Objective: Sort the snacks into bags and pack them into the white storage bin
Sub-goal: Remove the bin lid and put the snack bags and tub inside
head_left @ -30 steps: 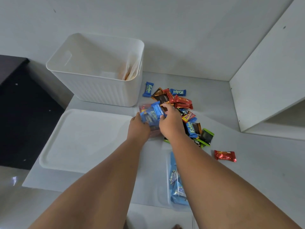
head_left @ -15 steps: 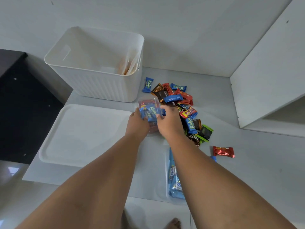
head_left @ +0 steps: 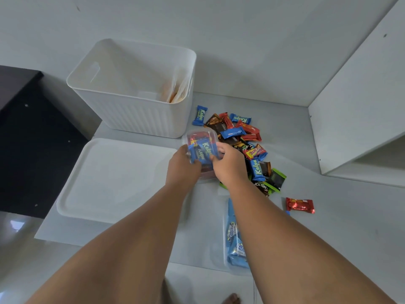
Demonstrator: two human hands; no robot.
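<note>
Frame center: left hand (head_left: 183, 166) and right hand (head_left: 230, 164) are both gripping a clear bag (head_left: 200, 137) of blue snacks, fingers curled; bin (head_left: 131, 119) upper left, snack pile (head_left: 247, 148) right.

Pale grey floor (head_left: 328, 227); plain white wall (head_left: 241, 40) behind; white shelf unit (head_left: 361, 106) right; dark cabinet (head_left: 32, 139) left.

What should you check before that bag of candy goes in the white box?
1. Both hands on clear bag: left hand and right hand hold it. Ok.
2. Bag sealed: cannot tell.
3. White storage bin open, lid off beside it: ok.
4. Room in bin: one bag against right wall, rest free. Ok.
5. Sorting finished: loose snack pile remains. Not ok.
</note>
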